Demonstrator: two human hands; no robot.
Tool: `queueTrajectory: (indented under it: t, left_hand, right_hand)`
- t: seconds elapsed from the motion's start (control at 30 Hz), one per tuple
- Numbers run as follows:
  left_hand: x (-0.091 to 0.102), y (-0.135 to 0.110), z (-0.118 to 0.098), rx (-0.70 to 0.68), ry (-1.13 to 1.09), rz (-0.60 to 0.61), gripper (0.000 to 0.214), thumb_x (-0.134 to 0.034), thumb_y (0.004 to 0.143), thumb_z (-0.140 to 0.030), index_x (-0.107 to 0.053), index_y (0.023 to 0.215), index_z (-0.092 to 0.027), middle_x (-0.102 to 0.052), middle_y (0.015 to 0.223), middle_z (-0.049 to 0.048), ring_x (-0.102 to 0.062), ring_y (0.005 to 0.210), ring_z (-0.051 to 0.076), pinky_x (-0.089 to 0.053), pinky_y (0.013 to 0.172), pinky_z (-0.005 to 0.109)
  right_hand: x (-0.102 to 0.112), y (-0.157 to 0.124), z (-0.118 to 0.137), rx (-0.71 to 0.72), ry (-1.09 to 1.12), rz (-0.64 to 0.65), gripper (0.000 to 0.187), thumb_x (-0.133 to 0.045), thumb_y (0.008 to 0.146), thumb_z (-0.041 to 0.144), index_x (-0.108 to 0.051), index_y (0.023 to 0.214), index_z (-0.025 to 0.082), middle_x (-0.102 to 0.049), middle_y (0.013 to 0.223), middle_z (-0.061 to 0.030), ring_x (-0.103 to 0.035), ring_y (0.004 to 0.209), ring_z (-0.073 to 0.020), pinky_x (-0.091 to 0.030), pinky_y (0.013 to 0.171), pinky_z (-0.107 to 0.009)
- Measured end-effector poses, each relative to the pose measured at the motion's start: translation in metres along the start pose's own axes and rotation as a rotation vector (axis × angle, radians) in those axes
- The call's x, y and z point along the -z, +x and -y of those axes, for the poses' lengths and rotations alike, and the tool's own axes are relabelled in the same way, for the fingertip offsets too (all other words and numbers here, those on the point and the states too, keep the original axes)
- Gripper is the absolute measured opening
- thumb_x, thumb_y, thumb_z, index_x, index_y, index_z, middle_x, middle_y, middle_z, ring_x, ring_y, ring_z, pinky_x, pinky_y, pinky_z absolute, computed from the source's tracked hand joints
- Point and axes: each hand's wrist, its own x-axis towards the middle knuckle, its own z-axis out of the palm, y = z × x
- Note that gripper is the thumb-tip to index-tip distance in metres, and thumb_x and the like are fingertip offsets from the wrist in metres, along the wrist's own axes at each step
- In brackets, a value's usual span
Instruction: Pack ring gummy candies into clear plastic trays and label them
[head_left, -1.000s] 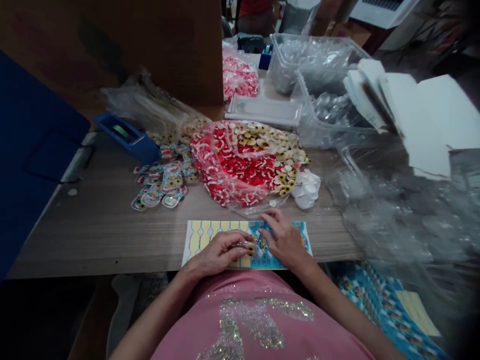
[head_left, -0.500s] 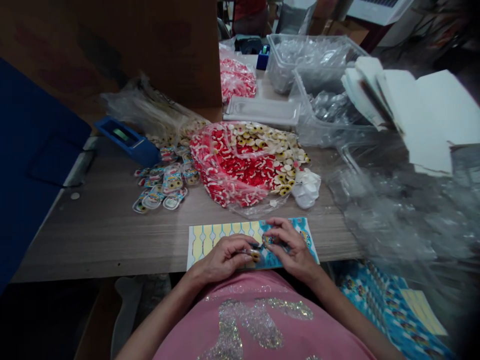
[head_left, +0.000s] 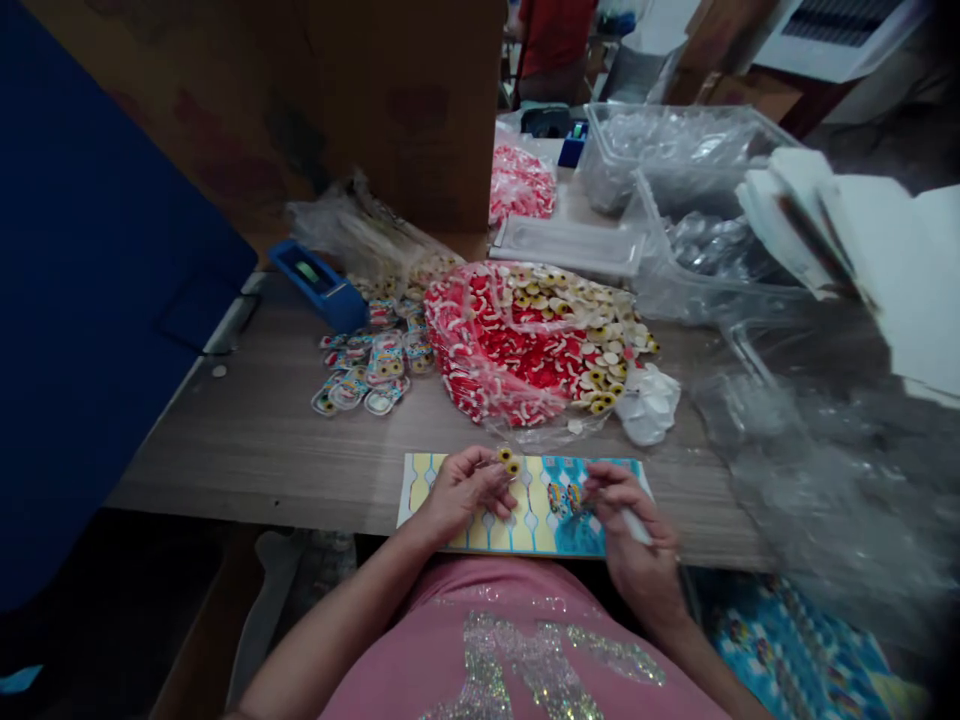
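In front of me on the table lies a sticker sheet [head_left: 534, 535], its left part bare yellow backing and its right part blue printed labels. My left hand [head_left: 471, 492] is over the yellow part and pinches a small clear pack [head_left: 510, 464] with two yellow eye-like discs showing. At the blue end, my right hand [head_left: 634, 520] has its fingers closed on the printed labels' side. A slim white piece [head_left: 636, 526] shows within that hand; its kind cannot be made out. Several filled packs [head_left: 367, 365] with printed labels lie in a pile at the left.
Beyond the sheet sits a plastic bag [head_left: 517, 350] of red-and-white pieces and yellow discs. A blue tape dispenser [head_left: 319, 285] stands left, a crumpled white wad [head_left: 649, 402] right. Clear bins [head_left: 720, 285], white cards [head_left: 862, 250] and plastic wrapping [head_left: 817, 480] crowd the right side.
My left hand has raised the pack and tilted it up. My right hand has moved right, away from the left, and a white piece now shows in it. The view has shifted left.
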Motion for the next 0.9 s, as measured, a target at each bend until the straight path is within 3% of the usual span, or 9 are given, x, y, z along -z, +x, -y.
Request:
queueTrajectory:
  t: [0.07,0.13,0.27,0.37,0.5,0.7,0.9]
  left_hand:
    - [-0.004,0.001,-0.002,-0.005,0.04,-0.006,0.035,-0.07,0.075,-0.045,-0.056,0.087,-0.015,-0.069,0.073,0.0038,-0.064,0.05,0.015,-0.045,0.043,0.023]
    - [-0.011,0.001,-0.006,-0.012,0.094,0.013,0.032,-0.07,0.076,-0.042,-0.056,0.085,-0.015,-0.068,0.076,0.0027,-0.061,0.047,0.011,-0.036,0.038,0.018]
    - [-0.031,-0.002,-0.028,-0.057,0.206,0.179,0.025,-0.067,0.08,-0.037,-0.058,0.084,-0.014,-0.067,0.075,0.0023,-0.057,0.047,0.006,-0.03,0.039,0.016]
    - [-0.039,-0.005,-0.048,-0.086,0.22,0.244,0.024,-0.068,0.079,-0.035,-0.061,0.088,-0.014,-0.065,0.069,0.0007,-0.056,0.047,0.006,-0.033,0.04,0.016]
    - [-0.034,-0.007,-0.059,-0.083,0.113,0.194,0.026,-0.071,0.075,-0.035,-0.061,0.085,-0.013,-0.067,0.073,0.0035,-0.062,0.05,0.011,-0.041,0.04,0.019]
    - [-0.03,-0.002,-0.053,-0.099,0.094,0.081,0.025,-0.071,0.073,-0.035,-0.059,0.077,-0.013,-0.068,0.068,0.0037,-0.06,0.045,0.011,-0.038,0.034,0.017]
    - [-0.029,0.002,-0.052,-0.105,0.134,0.083,0.025,-0.069,0.076,-0.036,-0.061,0.084,-0.013,-0.068,0.072,0.0026,-0.062,0.047,0.01,-0.04,0.035,0.017]
  right_hand:
    - [0.002,0.012,0.01,-0.034,0.193,-0.23,0.006,-0.059,0.087,0.022,-0.062,0.089,0.027,-0.062,0.108,-0.0032,-0.061,0.086,-0.0171,-0.051,0.071,-0.033]
    - [-0.003,0.026,0.023,0.018,0.215,-0.304,0.014,-0.061,0.085,0.025,-0.061,0.098,0.029,-0.062,0.107,-0.0032,-0.061,0.086,-0.0176,-0.051,0.066,-0.031]
    - [-0.031,0.042,0.044,0.046,-0.076,0.037,0.05,-0.072,0.077,0.024,-0.054,0.123,0.03,-0.064,0.1,-0.003,-0.062,0.088,-0.018,-0.052,0.074,-0.033]
    - [-0.048,0.044,0.049,0.012,-0.033,0.106,0.064,-0.068,0.08,0.025,-0.04,0.137,0.031,-0.06,0.076,0.0047,-0.059,0.067,-0.0137,-0.052,0.064,-0.03]
    - [-0.053,0.047,0.047,0.014,0.047,0.03,0.059,-0.068,0.08,0.023,-0.042,0.133,0.031,-0.06,0.072,0.0054,-0.056,0.058,-0.0127,-0.047,0.054,-0.028]
    - [-0.054,0.056,0.046,0.074,-0.022,0.024,0.025,-0.067,0.079,0.023,-0.06,0.103,0.026,-0.062,0.074,0.0006,-0.06,0.071,-0.0164,-0.051,0.068,-0.034]
    - [-0.061,0.06,0.041,0.047,0.09,-0.009,0.03,-0.071,0.075,0.022,-0.059,0.102,0.026,-0.061,0.071,0.0027,-0.058,0.063,-0.0136,-0.052,0.065,-0.033]
